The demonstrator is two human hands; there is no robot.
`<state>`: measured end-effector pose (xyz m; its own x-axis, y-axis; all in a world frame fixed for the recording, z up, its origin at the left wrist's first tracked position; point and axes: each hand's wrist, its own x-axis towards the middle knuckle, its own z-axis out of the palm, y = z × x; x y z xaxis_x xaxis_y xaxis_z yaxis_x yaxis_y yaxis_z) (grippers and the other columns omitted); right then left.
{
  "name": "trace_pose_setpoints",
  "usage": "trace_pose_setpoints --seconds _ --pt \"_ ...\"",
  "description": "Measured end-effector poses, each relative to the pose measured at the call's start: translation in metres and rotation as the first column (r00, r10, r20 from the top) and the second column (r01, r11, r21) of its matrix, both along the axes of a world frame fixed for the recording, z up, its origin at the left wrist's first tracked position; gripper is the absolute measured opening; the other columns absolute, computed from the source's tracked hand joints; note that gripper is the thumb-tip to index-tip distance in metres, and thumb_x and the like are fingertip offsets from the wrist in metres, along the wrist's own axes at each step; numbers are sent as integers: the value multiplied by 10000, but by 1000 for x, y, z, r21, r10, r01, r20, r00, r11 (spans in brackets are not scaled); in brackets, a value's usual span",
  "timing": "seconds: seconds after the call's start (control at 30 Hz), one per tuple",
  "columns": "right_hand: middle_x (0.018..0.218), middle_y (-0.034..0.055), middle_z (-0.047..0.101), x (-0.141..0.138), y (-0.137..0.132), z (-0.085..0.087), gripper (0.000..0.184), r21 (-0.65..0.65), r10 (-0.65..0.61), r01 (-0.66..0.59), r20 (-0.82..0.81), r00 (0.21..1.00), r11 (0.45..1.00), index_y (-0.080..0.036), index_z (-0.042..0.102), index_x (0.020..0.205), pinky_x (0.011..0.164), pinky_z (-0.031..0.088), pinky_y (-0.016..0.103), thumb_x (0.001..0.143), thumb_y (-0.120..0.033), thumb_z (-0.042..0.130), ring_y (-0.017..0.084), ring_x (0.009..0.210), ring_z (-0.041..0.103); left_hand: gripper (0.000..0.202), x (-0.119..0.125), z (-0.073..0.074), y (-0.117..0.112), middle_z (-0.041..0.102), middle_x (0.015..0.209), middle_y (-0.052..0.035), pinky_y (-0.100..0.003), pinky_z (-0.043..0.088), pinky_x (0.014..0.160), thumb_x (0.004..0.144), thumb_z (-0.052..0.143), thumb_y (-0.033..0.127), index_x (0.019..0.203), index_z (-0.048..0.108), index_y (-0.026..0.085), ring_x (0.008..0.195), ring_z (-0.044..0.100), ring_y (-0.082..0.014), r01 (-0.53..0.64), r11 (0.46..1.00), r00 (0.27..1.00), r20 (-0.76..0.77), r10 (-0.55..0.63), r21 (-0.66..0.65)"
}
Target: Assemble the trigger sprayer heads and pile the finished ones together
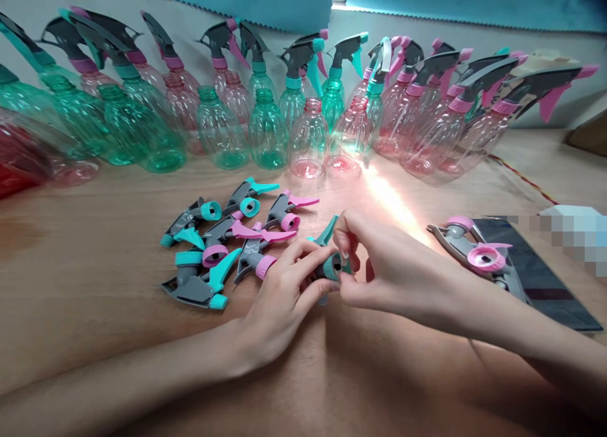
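At table centre, left hand point(279, 298) and right hand point(384, 266) pinch a teal-and-grey trigger sprayer head point(329, 263): light, rigid plastic, likely best gripped at collar; loose heads point(227, 234) at 9 o'clock.

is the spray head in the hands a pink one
No, the spray head pinched between the left hand and right hand has a teal trigger and teal collar on a grey body.
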<state>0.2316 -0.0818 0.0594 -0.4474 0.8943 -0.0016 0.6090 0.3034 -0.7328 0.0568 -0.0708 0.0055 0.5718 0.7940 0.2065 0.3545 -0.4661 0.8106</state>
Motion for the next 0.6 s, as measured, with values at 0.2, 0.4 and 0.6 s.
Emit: trace_pose_setpoints --seconds 0.2,0.4,0.6 --pt "694 -61 426 0 5 -10 219 132 -16 15 10 1000 991 -219 363 764 477 310 198 690 -114 540 81 572 370 261 -1 -3 -1 521 1008 -35 -282 434 856 883 484 110 1110 582 194 935 512 -166 5 999 1000 -30 -4 45" --pt "641 -51 429 -7 -10 -4 177 235 -173 89 366 914 968 -224 330 764 476 265 244 807 -247 500 110 530 384 331 -2 -5 -4 503 1038 -43 -308 429 900 894 455 96 1207 521 182 964 506 -169 13 996 998 -67 -7 91" --pt "620 -22 475 -14 -19 -5 130 138 -74 15 437 897 990 -210 320 812 442 227 261 827 -182 446 130 486 437 320 -3 -8 -8 474 1003 -35 -284 447 814 886 421 74 1178 504 175 909 493 -157 33 987 994 -106 -16 155"
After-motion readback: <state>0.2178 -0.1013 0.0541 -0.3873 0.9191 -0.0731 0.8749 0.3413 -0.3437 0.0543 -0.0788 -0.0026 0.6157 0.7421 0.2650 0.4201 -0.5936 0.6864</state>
